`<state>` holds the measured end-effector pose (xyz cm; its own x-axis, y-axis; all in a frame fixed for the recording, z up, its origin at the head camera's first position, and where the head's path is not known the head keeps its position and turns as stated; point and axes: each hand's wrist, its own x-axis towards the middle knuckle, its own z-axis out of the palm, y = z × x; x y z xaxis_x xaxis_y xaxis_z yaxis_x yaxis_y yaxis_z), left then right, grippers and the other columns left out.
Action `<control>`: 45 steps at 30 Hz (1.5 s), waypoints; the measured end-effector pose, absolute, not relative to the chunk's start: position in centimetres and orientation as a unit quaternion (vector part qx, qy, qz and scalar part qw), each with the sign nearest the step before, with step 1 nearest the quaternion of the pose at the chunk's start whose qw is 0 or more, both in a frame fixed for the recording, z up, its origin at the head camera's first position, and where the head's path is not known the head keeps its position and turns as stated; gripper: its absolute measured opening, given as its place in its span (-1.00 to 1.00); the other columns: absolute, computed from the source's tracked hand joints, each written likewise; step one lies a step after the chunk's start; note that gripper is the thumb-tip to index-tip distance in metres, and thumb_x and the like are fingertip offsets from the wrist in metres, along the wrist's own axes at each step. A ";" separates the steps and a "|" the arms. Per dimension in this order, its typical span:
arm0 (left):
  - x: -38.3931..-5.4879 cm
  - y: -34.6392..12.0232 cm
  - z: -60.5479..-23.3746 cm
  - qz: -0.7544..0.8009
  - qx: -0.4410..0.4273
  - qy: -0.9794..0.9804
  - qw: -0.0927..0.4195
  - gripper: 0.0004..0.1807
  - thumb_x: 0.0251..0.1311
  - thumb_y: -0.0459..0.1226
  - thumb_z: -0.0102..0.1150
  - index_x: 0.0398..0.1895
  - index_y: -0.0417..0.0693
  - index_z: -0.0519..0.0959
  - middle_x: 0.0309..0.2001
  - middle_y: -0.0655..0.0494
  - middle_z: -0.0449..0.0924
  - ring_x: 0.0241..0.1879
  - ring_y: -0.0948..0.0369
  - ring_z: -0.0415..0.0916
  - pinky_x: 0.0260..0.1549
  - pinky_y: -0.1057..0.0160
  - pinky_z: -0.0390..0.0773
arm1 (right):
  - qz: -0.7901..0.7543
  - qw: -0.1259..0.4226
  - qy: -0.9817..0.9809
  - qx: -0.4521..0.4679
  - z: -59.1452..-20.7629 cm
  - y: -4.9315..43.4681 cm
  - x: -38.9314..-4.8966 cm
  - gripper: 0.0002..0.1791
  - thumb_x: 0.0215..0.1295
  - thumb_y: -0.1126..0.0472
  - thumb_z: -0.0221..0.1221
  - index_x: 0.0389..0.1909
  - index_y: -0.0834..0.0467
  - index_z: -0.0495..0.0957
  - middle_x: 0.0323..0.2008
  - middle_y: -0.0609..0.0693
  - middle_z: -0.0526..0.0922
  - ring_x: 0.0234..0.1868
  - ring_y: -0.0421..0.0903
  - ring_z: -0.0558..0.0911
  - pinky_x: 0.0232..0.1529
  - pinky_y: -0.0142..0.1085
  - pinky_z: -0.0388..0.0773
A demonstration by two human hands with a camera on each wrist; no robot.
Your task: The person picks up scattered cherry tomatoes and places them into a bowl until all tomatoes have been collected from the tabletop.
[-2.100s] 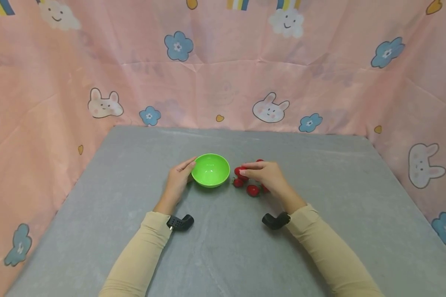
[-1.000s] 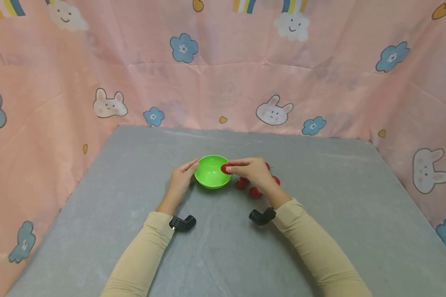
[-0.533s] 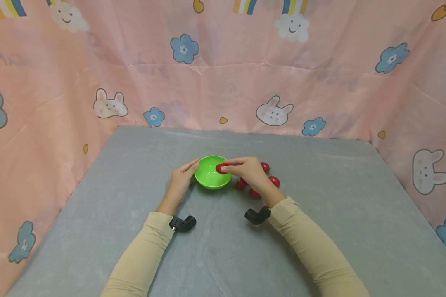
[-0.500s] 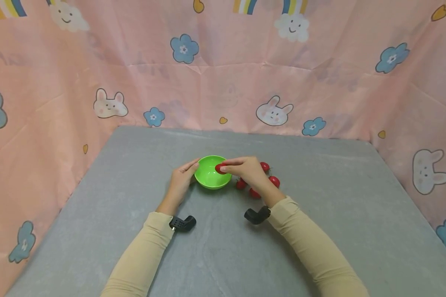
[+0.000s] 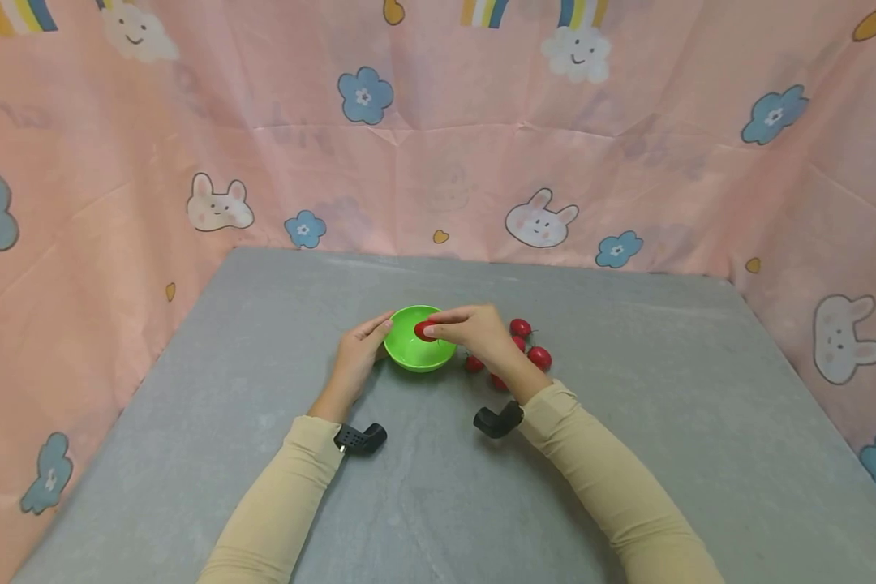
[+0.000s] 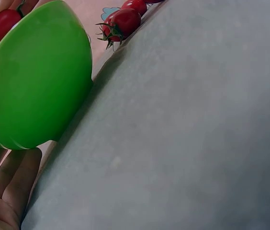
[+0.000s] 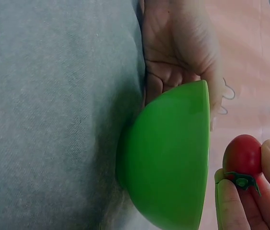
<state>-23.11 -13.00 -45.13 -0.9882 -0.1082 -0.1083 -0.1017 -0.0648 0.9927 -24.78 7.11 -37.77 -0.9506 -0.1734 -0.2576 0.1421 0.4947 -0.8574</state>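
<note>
Pinching the tomato, the right fingers hold its long axis roughly level, leafy end to the right. Just below sits the bowl, upright: the tomato hangs above the rim, clear of it in the right wrist view and within the mouth's outline in the head view. The left fingers, extended, rest against the bowl's outer wall on the opposite side. Farther out, loose tomatoes lie on the table right of the bowl, nearer the right fingers than the left, some partly hidden.
</note>
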 end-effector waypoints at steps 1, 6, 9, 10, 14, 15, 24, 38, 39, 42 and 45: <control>-23.1 -13.0 -45.1 -0.727 0.077 -0.683 0.002 -0.59 0.41 -0.14 0.14 0.25 -0.06 0.56 0.29 0.01 0.54 0.09 0.31 0.55 -0.14 0.52 0.61 | -0.500 0.157 0.851 -0.011 -37.7 7.0 -24.8 -0.59 0.10 -0.08 0.45 -0.03 -0.07 0.75 0.16 -0.01 0.67 0.20 0.00 0.50 0.22 -0.05 0.52; -23.1 -12.9 -45.2 -0.731 0.075 -0.678 0.005 -0.58 0.40 -0.15 0.14 0.25 -0.09 0.56 0.28 -0.02 0.55 0.00 0.39 0.58 -0.17 0.52 0.61 | -0.494 0.152 0.856 -0.023 -37.7 6.6 -24.8 -0.59 0.09 -0.08 0.45 -0.04 -0.05 0.75 0.16 0.00 0.67 0.27 0.00 0.49 0.30 -0.03 0.48; -23.1 -13.0 -45.2 -0.729 0.066 -0.681 0.011 -0.56 0.39 -0.13 0.15 0.26 -0.09 0.56 0.28 -0.05 0.55 -0.04 0.41 0.58 -0.17 0.51 0.61 | -0.499 0.148 0.853 -0.030 -37.7 6.4 -24.8 -0.61 0.09 -0.04 0.45 -0.05 -0.02 0.76 0.14 0.01 0.68 0.27 0.01 0.50 0.32 -0.03 0.46; -23.0 -13.0 -45.3 -0.729 0.064 -0.681 0.014 -0.55 0.38 -0.11 0.17 0.25 -0.09 0.56 0.28 -0.05 0.55 -0.04 0.40 0.59 -0.18 0.51 0.62 | -0.499 0.147 0.854 -0.031 -37.7 6.4 -24.7 -0.61 0.09 -0.03 0.46 -0.05 -0.01 0.76 0.14 0.01 0.68 0.27 0.01 0.50 0.32 -0.03 0.46; -22.9 -12.9 -45.3 -0.726 0.055 -0.685 0.024 -0.53 0.35 -0.07 0.20 0.24 -0.10 0.57 0.25 -0.06 0.57 -0.05 0.40 0.60 -0.19 0.50 0.62 | -0.491 0.148 0.858 -0.035 -37.6 6.2 -24.7 -0.61 0.08 -0.03 0.47 -0.06 0.00 0.77 0.12 0.02 0.69 0.26 0.01 0.51 0.32 -0.04 0.46; -22.9 -12.9 -45.3 -0.726 0.056 -0.685 0.025 -0.53 0.35 -0.07 0.20 0.23 -0.10 0.58 0.24 -0.06 0.58 -0.05 0.40 0.60 -0.19 0.50 0.62 | -0.488 0.148 0.859 -0.036 -37.6 6.1 -24.7 -0.62 0.07 -0.03 0.47 -0.07 -0.01 0.77 0.12 0.01 0.69 0.26 0.00 0.51 0.32 -0.04 0.46; -23.1 -13.0 -45.1 -0.725 0.069 -0.686 0.005 -0.57 0.40 -0.14 0.15 0.26 -0.07 0.56 0.28 -0.03 0.55 0.00 0.41 0.56 -0.15 0.52 0.60 | -0.434 0.135 0.886 -0.091 -37.9 5.2 -25.2 -0.62 0.10 0.00 0.46 -0.06 0.04 0.76 0.05 0.05 0.73 0.17 0.02 0.56 0.18 -0.12 0.56; -23.0 -13.0 -45.0 -0.737 0.064 -0.673 0.004 -0.59 0.42 -0.17 0.12 0.26 -0.11 0.55 0.26 -0.10 0.56 -0.19 0.52 0.62 -0.21 0.52 0.62 | -0.373 0.127 0.905 -0.163 -37.7 3.6 -25.3 -0.67 0.11 0.09 0.46 -0.10 0.11 0.77 -0.12 -0.01 0.80 0.11 -0.03 0.64 0.13 -0.17 0.61; -23.0 -13.0 -45.0 -0.736 0.064 -0.673 0.004 -0.59 0.43 -0.17 0.11 0.26 -0.11 0.55 0.26 -0.10 0.56 -0.20 0.52 0.62 -0.21 0.51 0.62 | -0.366 0.127 0.906 -0.168 -37.7 3.5 -25.4 -0.67 0.11 0.10 0.46 -0.10 0.11 0.77 -0.12 0.00 0.80 0.11 -0.03 0.64 0.14 -0.17 0.61; -22.9 -13.0 -44.9 -0.736 0.064 -0.674 0.004 -0.59 0.43 -0.18 0.11 0.26 -0.11 0.55 0.26 -0.10 0.55 -0.19 0.51 0.62 -0.21 0.51 0.62 | -0.350 0.131 0.911 -0.175 -37.7 3.3 -25.5 -0.66 0.10 0.13 0.47 -0.08 0.12 0.76 -0.10 0.00 0.79 0.14 -0.03 0.63 0.16 -0.16 0.59; -22.9 -13.0 -44.9 -0.734 0.065 -0.676 0.005 -0.59 0.43 -0.18 0.11 0.26 -0.11 0.55 0.27 -0.10 0.55 -0.19 0.52 0.61 -0.21 0.52 0.62 | -0.339 0.134 0.914 -0.178 -37.7 3.1 -25.5 -0.65 0.11 0.15 0.46 -0.06 0.13 0.75 -0.09 0.02 0.78 0.14 -0.03 0.62 0.16 -0.16 0.59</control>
